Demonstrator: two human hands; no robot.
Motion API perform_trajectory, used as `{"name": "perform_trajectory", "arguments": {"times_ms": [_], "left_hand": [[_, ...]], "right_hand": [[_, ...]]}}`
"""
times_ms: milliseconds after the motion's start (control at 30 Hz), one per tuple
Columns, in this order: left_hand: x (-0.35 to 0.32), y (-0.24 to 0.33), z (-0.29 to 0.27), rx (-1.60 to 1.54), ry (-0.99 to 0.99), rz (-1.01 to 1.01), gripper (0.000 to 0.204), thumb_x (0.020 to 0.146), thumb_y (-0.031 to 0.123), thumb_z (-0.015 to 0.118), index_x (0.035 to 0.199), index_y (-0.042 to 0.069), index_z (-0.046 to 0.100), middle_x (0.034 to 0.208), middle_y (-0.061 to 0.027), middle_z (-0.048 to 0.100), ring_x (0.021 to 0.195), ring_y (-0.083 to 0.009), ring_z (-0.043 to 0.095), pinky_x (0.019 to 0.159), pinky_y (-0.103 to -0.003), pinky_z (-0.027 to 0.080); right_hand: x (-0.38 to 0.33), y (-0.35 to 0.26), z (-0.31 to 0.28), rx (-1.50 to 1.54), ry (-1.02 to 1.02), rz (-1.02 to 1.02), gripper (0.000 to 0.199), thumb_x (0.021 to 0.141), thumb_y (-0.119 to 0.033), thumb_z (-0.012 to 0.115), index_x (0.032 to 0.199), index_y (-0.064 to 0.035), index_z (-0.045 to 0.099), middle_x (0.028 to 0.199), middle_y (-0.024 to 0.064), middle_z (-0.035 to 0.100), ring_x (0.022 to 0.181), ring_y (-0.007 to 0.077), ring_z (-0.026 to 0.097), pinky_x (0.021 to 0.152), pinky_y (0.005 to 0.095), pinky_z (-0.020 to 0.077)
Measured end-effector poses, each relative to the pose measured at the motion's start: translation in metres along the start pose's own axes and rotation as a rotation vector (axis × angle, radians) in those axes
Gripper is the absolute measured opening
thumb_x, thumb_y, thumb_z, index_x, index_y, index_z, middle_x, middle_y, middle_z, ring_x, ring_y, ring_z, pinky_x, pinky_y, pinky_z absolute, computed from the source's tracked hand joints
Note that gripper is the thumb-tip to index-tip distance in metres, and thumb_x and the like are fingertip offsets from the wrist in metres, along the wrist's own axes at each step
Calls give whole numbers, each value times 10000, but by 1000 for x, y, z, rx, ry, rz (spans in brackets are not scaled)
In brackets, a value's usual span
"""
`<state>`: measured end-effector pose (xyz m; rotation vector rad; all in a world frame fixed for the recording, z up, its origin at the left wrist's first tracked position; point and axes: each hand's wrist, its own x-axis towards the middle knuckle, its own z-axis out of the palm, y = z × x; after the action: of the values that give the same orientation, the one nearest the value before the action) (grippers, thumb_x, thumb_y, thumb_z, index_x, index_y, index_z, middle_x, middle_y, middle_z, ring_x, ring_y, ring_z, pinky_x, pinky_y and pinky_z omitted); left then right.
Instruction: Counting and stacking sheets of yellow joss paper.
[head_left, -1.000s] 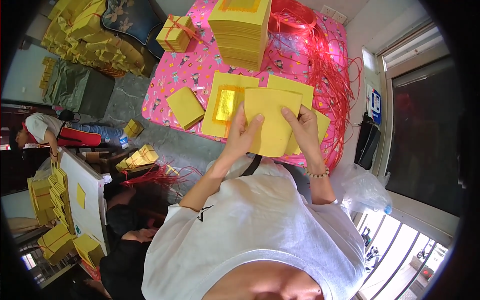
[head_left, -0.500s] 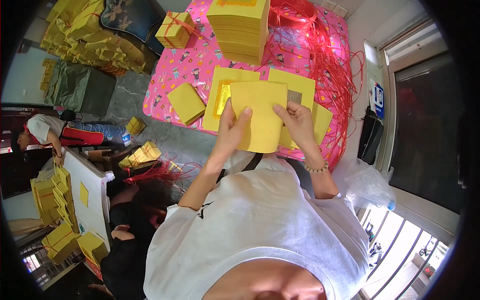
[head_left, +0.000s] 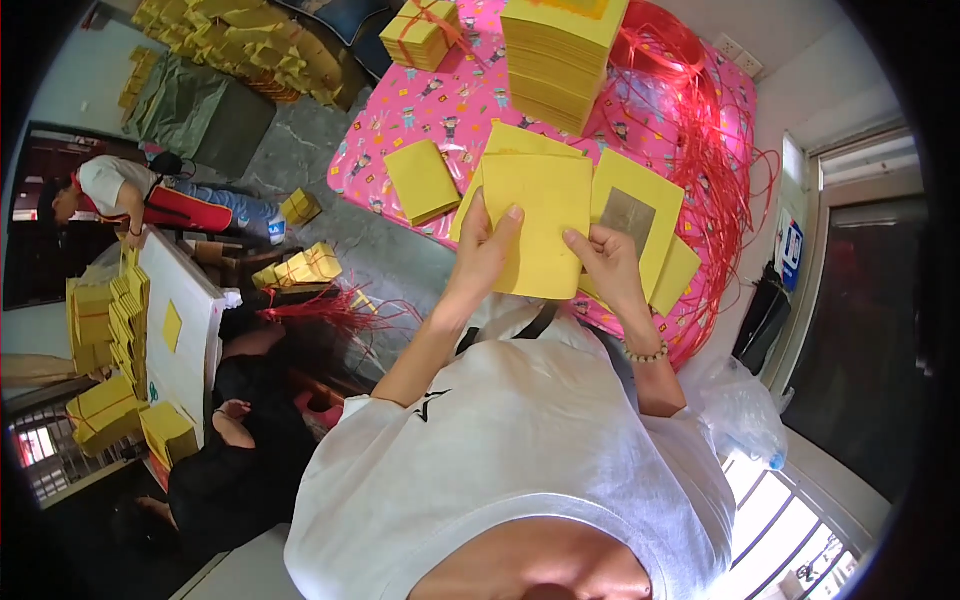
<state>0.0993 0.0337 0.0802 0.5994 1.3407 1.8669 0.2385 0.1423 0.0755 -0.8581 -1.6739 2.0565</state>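
A rectangular piece of yellow paper (head_left: 540,225), perhaps several sheets together, is held upright in front of my chest. My left hand (head_left: 488,245) grips its left edge, thumb on the face towards me. On the opposite edge my right hand (head_left: 608,262) pinches it between thumb and fingers. Behind it, partly covered, lies more yellow paper (head_left: 520,140). Just right of my right hand is a yellow sheet with a silver-grey square (head_left: 628,215), overlapping another yellow piece (head_left: 676,275). A small yellow paper stack (head_left: 422,182) lies to the left.
A pink patterned tabletop (head_left: 365,165) carries a tall yellow paper stack (head_left: 555,75), a tied bundle (head_left: 420,38) and tangled red plastic string (head_left: 705,150). At left, people work around a white table (head_left: 185,315) with yellow bundles. A clear plastic bag (head_left: 735,410) hangs at right.
The paper in my hands has flattened out from a slightly curved shape. My view has shifted, so the tabletop sits further right and higher. Both hands keep their hold.
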Motion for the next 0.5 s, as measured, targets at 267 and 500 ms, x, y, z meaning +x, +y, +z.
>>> {"name": "perform_trajectory", "arguments": {"times_ms": [267, 500], "left_hand": [[-2, 2, -26, -37, 130, -4, 355, 938, 107, 498, 1271, 24, 407, 1176, -62, 543, 1059, -115, 518, 889, -276, 432], [-1, 6, -57, -91, 228, -19, 354, 936, 115, 507, 1267, 25, 417, 1172, -63, 553, 1049, -111, 531, 883, -271, 436]], "right_hand": [[11, 8, 21, -107, -91, 10, 238, 890, -162, 617, 911, 74, 642, 777, 20, 646, 690, 27, 557, 560, 180, 440], [17, 20, 47, -38, -138, 162, 233, 887, -184, 621, 919, 45, 641, 757, 4, 638, 672, 29, 566, 553, 175, 455]]}}
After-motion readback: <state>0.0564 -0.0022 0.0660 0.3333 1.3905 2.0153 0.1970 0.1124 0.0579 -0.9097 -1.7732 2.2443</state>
